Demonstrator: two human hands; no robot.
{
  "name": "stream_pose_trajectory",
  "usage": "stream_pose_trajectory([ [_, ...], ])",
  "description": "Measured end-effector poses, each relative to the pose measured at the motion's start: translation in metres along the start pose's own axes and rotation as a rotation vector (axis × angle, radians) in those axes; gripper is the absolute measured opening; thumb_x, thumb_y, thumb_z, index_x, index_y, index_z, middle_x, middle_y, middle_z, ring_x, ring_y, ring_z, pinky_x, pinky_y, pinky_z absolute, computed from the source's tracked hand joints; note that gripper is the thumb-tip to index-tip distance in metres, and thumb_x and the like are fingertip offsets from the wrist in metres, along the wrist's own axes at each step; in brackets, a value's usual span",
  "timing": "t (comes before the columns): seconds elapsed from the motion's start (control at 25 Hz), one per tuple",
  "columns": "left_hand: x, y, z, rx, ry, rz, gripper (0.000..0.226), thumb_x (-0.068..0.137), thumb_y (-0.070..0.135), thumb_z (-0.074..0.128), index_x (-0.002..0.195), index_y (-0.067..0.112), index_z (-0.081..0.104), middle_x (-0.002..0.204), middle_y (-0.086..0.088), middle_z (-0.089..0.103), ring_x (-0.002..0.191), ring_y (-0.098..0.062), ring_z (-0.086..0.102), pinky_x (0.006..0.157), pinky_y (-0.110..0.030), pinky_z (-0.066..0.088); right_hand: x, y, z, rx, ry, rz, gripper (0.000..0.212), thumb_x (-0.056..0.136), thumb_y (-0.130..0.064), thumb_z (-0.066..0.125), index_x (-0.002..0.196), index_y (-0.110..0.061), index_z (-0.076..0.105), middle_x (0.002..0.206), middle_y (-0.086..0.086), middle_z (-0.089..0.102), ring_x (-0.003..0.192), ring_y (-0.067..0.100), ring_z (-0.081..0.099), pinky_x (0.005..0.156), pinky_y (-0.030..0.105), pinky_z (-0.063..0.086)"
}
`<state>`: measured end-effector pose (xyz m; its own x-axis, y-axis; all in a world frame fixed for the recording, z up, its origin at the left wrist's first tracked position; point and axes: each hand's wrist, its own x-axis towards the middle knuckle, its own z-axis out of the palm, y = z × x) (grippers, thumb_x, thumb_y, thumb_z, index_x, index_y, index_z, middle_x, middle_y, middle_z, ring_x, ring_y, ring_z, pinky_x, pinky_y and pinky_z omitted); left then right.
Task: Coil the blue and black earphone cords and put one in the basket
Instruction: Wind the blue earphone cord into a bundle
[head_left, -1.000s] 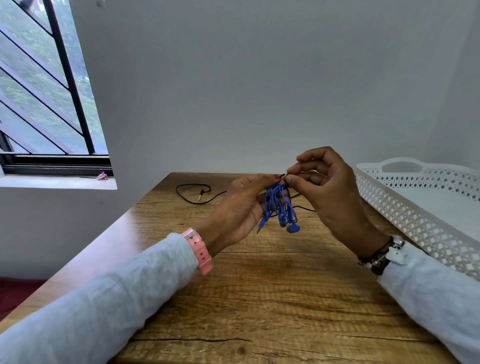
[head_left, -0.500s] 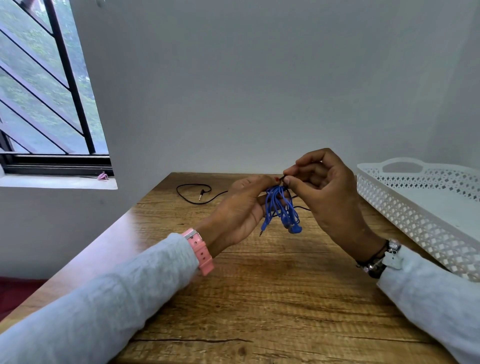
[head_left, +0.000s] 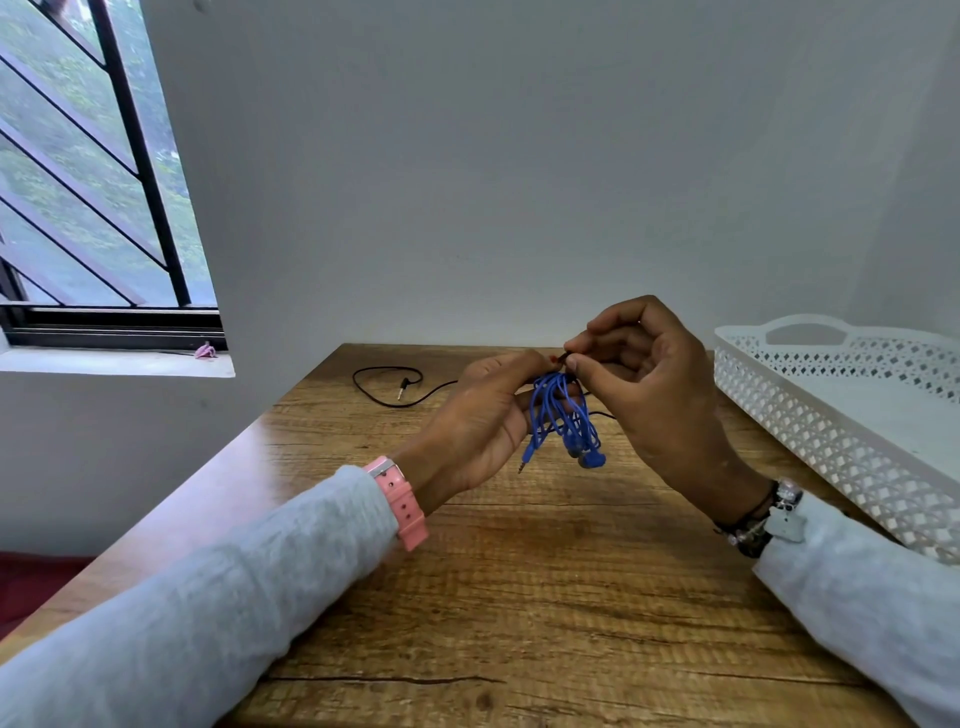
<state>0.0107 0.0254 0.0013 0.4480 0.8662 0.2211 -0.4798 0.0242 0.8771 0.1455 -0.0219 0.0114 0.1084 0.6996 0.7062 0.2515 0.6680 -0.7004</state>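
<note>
Head view: left hand (head_left: 483, 415) and right hand (head_left: 649, 384) both pinch the bundled blue cord (head_left: 558, 415) above the tabletop (head_left: 519, 597). Black cord (head_left: 384, 384) lies uncoiled; basket (head_left: 831, 431) holds nothing visible.

Blue earphone cord (head_left: 558, 415), black cord (head_left: 387, 387), white lattice-patterned basket (head_left: 831, 415), brown wood-grain table (head_left: 545, 597), pink watch strap (head_left: 402, 506).

Wooden table (head_left: 545, 597): brown grain surface, with a dark crack line along the near edge. Window (head_left: 88, 171): far left, fitted with black diagonal bars; green foliage shows behind the glass. Window sill (head_left: 114, 362): white, carrying a small pink object (head_left: 205, 352). Wall (head_left: 493, 182): plain grey-white, behind the table.
</note>
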Motion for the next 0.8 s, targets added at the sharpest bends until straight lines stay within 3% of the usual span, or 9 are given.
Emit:
stream_pose_trajectory([
  [0.36,-0.0055,0.003,0.0034,0.021,0.015,-0.035,0.022,0.091,0.001,0.048,0.077,-0.001,0.064,0.067,-0.008,0.067,0.064,-0.015,0.065,0.066,-0.026,0.058,-0.003,0.0005,0.0022,-0.274,-0.018,-0.118,0.023,0.079,0.001,0.069,0.092,-0.013,0.056,0.083,-0.005,0.067,0.079,0.006,0.068,0.072,0.015,0.055],
  [0.52,-0.0041,0.0036,0.0017,0.033,-0.004,-0.04,0.021,0.091,0.002,0.048,0.078,0.0,0.065,0.074,-0.009,0.066,0.07,-0.016,0.063,0.074,-0.03,0.056,-0.0019,0.0011,0.0016,-0.215,-0.01,-0.058,0.023,0.079,0.001,0.069,0.091,-0.014,0.056,0.082,-0.003,0.068,0.078,0.006,0.069,0.071,0.015,0.055],
  [0.8,-0.0035,0.0038,0.0011,0.046,-0.036,-0.064,0.017,0.09,0.0,0.046,0.085,-0.003,0.063,0.081,-0.012,0.062,0.075,-0.018,0.06,0.074,-0.029,0.056,-0.0006,0.0,-0.0001,-0.157,-0.043,-0.024,0.028,0.079,0.002,0.068,0.089,-0.021,0.055,0.083,-0.002,0.068,0.079,0.008,0.07,0.073,0.018,0.056],
])
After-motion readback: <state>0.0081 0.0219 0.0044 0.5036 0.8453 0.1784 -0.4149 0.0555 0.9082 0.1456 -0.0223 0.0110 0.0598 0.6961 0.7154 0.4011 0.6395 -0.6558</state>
